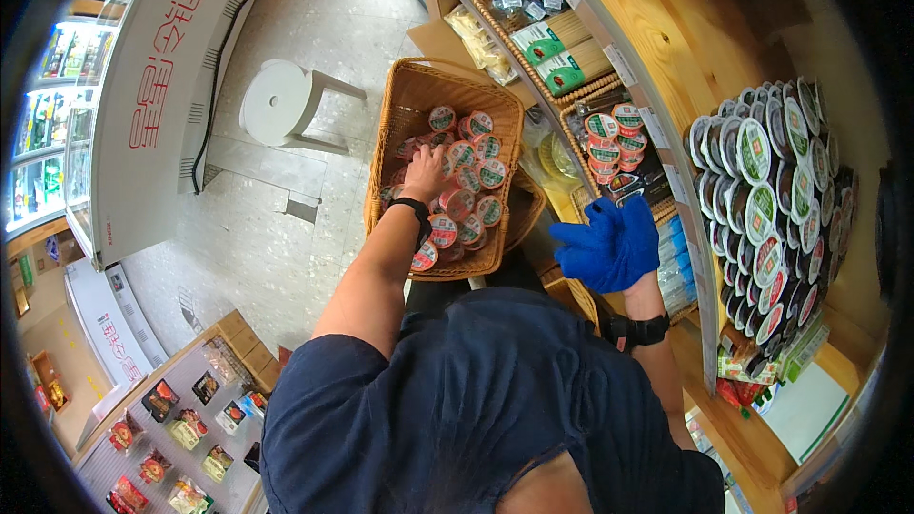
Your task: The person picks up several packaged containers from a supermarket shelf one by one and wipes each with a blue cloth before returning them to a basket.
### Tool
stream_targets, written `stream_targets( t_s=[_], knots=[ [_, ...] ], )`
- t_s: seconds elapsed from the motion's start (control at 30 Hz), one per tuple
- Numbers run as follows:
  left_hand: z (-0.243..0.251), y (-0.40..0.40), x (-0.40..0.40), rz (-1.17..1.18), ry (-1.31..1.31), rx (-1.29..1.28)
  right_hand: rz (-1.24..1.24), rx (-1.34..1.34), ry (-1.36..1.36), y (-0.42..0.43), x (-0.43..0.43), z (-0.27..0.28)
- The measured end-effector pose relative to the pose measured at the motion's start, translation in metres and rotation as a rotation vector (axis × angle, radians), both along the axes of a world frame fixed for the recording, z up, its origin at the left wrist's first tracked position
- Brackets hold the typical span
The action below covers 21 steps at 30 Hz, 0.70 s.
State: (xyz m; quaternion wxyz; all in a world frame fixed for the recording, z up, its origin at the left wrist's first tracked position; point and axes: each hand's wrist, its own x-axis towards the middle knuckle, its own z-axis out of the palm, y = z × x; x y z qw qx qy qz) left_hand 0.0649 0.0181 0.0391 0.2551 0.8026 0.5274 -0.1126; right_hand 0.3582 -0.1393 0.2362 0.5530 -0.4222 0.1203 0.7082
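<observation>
My left hand [425, 173] reaches into a wicker basket [380, 157], its fingers bent down among small round sealed cups [468, 178] with printed lids. Whether those fingers grip a cup is hidden. Thick blue fabric [607, 246], a cloth or a glove, covers my right hand [628, 257] beside the shelf edge. The fingers inside it do not show. Just beyond that hand, similar small cups [604, 130] are stacked in a shelf basket. Dark flat packets [625, 184] lie close to the blue fabric.
A white stool [275, 103] stands on the tiled floor, left of the basket. Stacked lidded cups [767, 207] fill the wooden shelf at right. Skewer packs [564, 50] sit farther along the lower shelf. A refrigerated cabinet [168, 71] lines the left. Packaged food [187, 428] covers a display at lower left.
</observation>
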Motion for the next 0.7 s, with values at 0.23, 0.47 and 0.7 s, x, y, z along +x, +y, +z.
stream_targets(
  t_s=[0.23, 0.47, 0.7],
  knots=[
    [-0.008, 0.001, 0.005, 0.029, 0.023, -0.05, 0.031, 0.063, 0.132, -0.002, 0.005, -0.007],
    [-0.013, 0.006, -0.004, 0.02, 0.024, -0.266, 0.104, 0.258, 0.27, 0.021, -0.003, 0.001],
    [-0.009, 0.005, -0.02, 0.027, 0.014, -0.161, 0.144, 0.427, 0.011, 0.039, -0.021, 0.033]
  ],
)
